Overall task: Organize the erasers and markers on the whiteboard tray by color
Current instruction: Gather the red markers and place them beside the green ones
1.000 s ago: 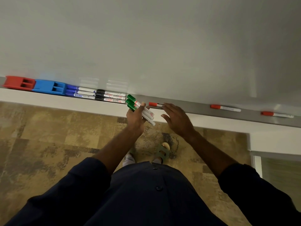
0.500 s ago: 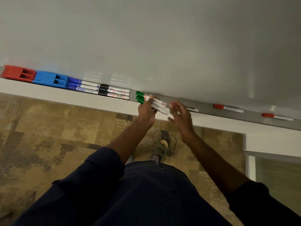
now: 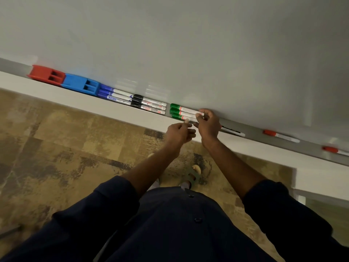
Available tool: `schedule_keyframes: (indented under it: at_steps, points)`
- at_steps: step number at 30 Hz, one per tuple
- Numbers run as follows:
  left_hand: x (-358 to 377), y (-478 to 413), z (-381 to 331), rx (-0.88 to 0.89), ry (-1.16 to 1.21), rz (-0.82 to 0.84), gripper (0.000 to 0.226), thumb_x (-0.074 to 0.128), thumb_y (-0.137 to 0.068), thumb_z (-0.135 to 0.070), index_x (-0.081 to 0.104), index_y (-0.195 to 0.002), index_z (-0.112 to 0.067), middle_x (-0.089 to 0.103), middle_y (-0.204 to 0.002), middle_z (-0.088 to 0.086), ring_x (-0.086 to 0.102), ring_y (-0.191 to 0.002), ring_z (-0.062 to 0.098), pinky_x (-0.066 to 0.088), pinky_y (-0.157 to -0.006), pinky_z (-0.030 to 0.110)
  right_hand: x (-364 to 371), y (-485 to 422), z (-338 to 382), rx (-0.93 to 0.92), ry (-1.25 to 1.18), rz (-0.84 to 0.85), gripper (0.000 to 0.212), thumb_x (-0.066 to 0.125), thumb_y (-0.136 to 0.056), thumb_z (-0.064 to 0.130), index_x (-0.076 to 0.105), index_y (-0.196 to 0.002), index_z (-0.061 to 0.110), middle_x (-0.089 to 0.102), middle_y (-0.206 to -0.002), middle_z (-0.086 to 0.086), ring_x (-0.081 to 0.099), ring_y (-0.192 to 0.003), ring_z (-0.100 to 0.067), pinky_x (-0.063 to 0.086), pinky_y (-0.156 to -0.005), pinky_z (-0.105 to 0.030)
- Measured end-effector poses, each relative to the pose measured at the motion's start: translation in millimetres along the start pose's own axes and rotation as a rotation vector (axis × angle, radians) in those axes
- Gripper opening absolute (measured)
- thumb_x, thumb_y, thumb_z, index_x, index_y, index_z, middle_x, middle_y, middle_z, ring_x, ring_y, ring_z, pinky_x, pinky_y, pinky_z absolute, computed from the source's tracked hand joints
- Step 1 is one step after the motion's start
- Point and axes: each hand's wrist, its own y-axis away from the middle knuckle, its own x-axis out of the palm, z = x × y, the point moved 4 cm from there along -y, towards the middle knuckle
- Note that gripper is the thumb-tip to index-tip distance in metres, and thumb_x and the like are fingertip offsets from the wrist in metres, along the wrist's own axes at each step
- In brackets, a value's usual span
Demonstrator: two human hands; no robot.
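On the grey tray [image 3: 311, 148], from left to right, lie a red eraser [image 3: 45, 73], a blue eraser [image 3: 81, 85], blue markers [image 3: 113, 94], black markers [image 3: 149, 105] and three green markers [image 3: 179, 112]. My right hand [image 3: 207, 123] covers the white ends of the green markers, fingers above and thumb below. My left hand [image 3: 179, 132] hovers just below the tray edge, loosely curled and holding nothing. A marker [image 3: 234, 131] sticks out from under my right hand, its cap hidden. Two red markers [image 3: 279, 136] [image 3: 332, 149] lie apart further right.
The whiteboard [image 3: 188, 44] rises behind the tray, and a white ledge [image 3: 75, 100] runs below it. Patterned brown floor [image 3: 56, 148] and my sandalled foot [image 3: 194, 174] are underneath.
My left hand laid the green markers on the tray beside the black ones and let go. My right hand moved left from the red-capped marker onto the green markers' ends.
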Motion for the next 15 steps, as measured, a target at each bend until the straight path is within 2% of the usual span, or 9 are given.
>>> schedule_keyframes:
  at_steps: [2, 4, 5, 7, 10, 12, 15]
  points:
    - [-9.1, 5.5, -6.2, 0.284, -0.214, -0.096, 0.033, 0.051, -0.108, -0.033, 0.072, -0.108, -0.007, 0.078, -0.092, 0.009, 0.075, -0.085, 0.017, 0.061, -0.075, 0.029, 5.3, -0.5, 2.5, -0.077, 0.125, -0.015, 0.021, 0.065, -0.093, 0.010, 0.070, -0.112, 0.004, 0.073, -0.109, -0.015, 0.071, -0.099, -0.029, 0.059, -0.087, -0.039]
    - [-15.4, 7.1, -16.1, 0.569, -0.466, -0.163, 0.024, 0.052, -0.107, -0.024, 0.068, -0.115, -0.007, 0.074, -0.104, 0.006, 0.070, -0.094, 0.017, 0.057, -0.081, 0.032, 10.5, 1.9, 7.7, -0.152, 0.237, -0.019, 0.023, 0.063, -0.095, 0.014, 0.070, -0.114, 0.002, 0.073, -0.111, -0.014, 0.068, -0.104, -0.029, 0.049, -0.085, -0.026]
    - [-16.4, 5.6, -19.1, 0.673, -0.579, -0.161, 0.023, 0.052, -0.106, -0.019, 0.065, -0.122, -0.007, 0.070, -0.114, 0.008, 0.066, -0.104, 0.020, 0.055, -0.088, 0.034, 13.3, 3.4, 9.5, -0.173, 0.268, -0.008, 0.025, 0.061, -0.097, 0.016, 0.069, -0.115, 0.001, 0.073, -0.113, -0.015, 0.067, -0.106, -0.029, 0.046, -0.086, -0.025]
    - [-17.0, -4.2, -20.4, 0.812, -0.838, -0.121, 0.035, 0.054, -0.102, -0.010, 0.058, -0.137, -0.005, 0.060, -0.137, 0.014, 0.056, -0.128, 0.028, 0.050, -0.106, 0.039, 16.1, 5.7, 11.1, -0.192, 0.311, 0.014, 0.029, 0.056, -0.100, 0.017, 0.067, -0.121, 0.001, 0.070, -0.120, -0.015, 0.064, -0.113, -0.029, 0.046, -0.093, -0.028]
    - [-17.2, -20.7, -14.3, 0.929, -1.212, -0.005, 0.052, 0.053, -0.103, -0.011, 0.043, -0.153, -0.002, 0.045, -0.158, 0.018, 0.038, -0.150, 0.034, 0.034, -0.124, 0.049, 12.4, 6.0, 7.8, -0.178, 0.346, -0.012, 0.031, 0.050, -0.103, 0.014, 0.062, -0.129, 0.001, 0.066, -0.130, -0.016, 0.060, -0.122, -0.028, 0.045, -0.101, -0.030]
    - [-18.9, -29.3, -9.1, 0.930, -1.347, 0.081, 0.055, 0.045, -0.107, -0.019, 0.032, -0.159, -0.005, 0.034, -0.166, 0.015, 0.026, -0.157, 0.031, 0.023, -0.129, 0.051, 9.4, 3.6, 5.9, -0.169, 0.366, -0.054, 0.031, 0.047, -0.103, 0.008, 0.062, -0.128, 0.000, 0.065, -0.129, -0.016, 0.060, -0.121, -0.028, 0.043, -0.099, -0.027]
    - [-21.6, -40.3, -2.2, 0.917, -1.482, 0.144, 0.059, 0.037, -0.109, -0.028, 0.022, -0.163, -0.009, 0.019, -0.172, 0.013, 0.014, -0.161, 0.030, 0.017, -0.130, 0.052, 12.6, 1.6, 8.1, -0.154, 0.374, -0.074, 0.030, 0.046, -0.101, 0.002, 0.065, -0.123, -0.002, 0.067, -0.124, -0.018, 0.061, -0.116, -0.029, 0.042, -0.093, -0.023]
